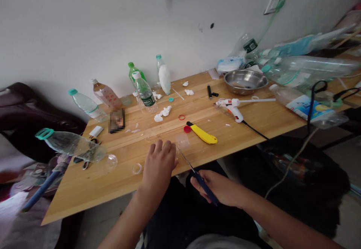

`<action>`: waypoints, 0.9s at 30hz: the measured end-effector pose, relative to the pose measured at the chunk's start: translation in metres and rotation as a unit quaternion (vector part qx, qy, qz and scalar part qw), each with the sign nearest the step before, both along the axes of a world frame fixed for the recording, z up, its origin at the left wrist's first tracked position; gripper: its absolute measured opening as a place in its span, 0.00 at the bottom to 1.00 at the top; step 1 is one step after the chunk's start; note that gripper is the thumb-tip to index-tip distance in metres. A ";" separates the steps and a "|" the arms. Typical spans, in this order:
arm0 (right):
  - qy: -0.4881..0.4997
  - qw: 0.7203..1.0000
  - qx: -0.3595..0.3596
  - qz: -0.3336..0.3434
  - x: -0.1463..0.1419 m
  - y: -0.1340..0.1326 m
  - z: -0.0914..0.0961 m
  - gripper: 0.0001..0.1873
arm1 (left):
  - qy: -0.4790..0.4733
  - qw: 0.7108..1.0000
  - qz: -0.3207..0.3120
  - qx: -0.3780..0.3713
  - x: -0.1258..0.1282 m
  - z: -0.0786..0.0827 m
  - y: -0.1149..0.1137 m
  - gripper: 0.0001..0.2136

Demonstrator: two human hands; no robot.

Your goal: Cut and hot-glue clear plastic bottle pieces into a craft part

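My left hand (158,164) rests at the near edge of the wooden table (239,128), its fingers curled over a clear plastic piece (182,142) that is hard to make out. My right hand (218,187) is closed on blue-handled scissors (194,172), held below the table edge. The blades point up and left toward the clear piece by my left thumb. A clear plastic ring (137,168) lies just left of my left hand.
A yellow utility knife (203,133), red cap (187,129), white glue gun (234,108) with cord, steel bowl (245,81), several plastic bottles (145,91), white scraps and a cut bottle (70,143) lie on the table. More bottles pile at the right.
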State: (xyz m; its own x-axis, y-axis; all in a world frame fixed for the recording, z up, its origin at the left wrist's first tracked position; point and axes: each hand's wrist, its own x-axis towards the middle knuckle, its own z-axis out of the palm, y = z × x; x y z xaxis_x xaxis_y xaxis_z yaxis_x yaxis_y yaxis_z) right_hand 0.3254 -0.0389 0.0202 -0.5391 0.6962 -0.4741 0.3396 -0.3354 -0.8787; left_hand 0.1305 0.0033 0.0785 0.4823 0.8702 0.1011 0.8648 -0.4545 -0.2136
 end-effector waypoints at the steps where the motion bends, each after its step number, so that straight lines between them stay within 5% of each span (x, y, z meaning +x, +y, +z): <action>1: 0.000 1.000 0.005 -0.005 -0.002 0.001 0.001 0.28 | -0.004 1.000 0.005 0.001 0.000 -0.001 -0.001 0.21; 18: -0.020 0.990 -0.021 -0.138 -0.033 0.003 -0.006 0.26 | -0.045 0.996 0.049 0.065 -0.006 -0.018 -0.008 0.22; 27: 0.099 0.981 0.031 -0.167 -0.028 0.033 0.012 0.28 | -0.167 0.962 0.100 0.192 -0.026 -0.067 -0.007 0.22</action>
